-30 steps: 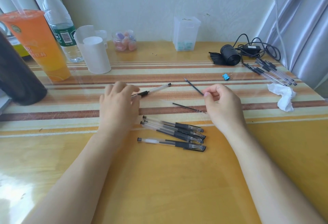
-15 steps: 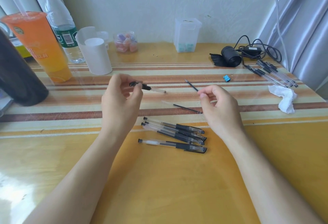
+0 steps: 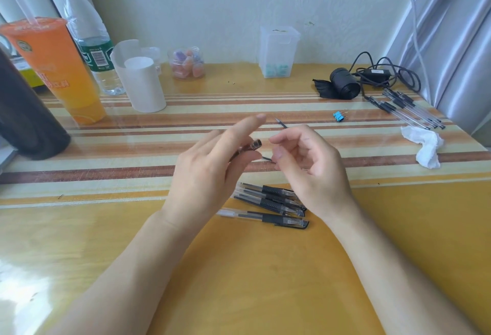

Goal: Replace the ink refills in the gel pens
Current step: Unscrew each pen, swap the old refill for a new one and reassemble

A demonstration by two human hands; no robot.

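The yellow surface (image 3: 265, 268) with its striped mat ran back to a white wall. My left grip (image 3: 204, 175) held a pen (image 3: 254, 145) above the stripes, thumb and lower fingers curled round it, forefinger straight. Only the pen's dark end showed, pointing at the right grip (image 3: 316, 175) just beside it. That grip's fingers were curled, and I could not tell whether they pinched anything. A thin dark refill (image 3: 266, 159) lay on the mat below the gap between them. Four capped pens (image 3: 273, 201) lay nearer me, by the wrists.
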